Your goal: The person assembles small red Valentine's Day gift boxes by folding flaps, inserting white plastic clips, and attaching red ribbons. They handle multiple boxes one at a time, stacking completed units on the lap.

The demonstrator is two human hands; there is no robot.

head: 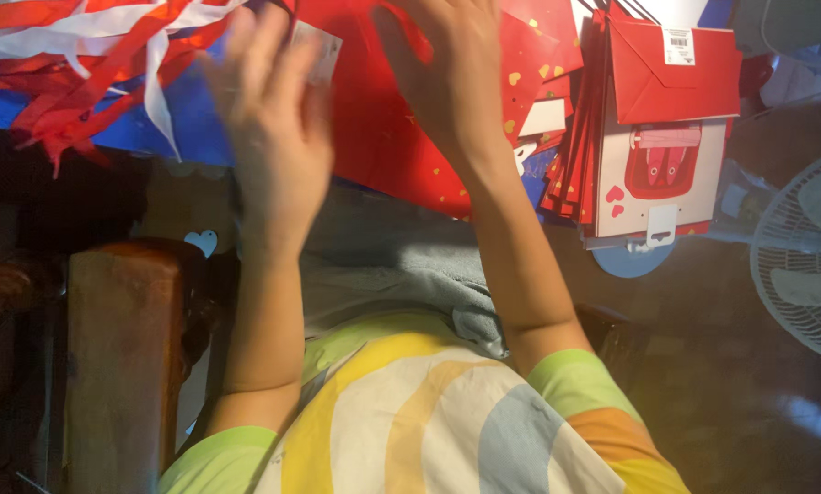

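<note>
Blue surface: right hand presses red paper, left hand beside.

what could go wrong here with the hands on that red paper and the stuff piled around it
The right hand presses on the large red paper sheet with gold hearts, which overhangs the edge; a firm push might crease it. The left hand looks motion-blurred beside a small clear plastic piece, so a slip seems possible. The loose red and white paper strips lie close by and could get snagged.
</note>
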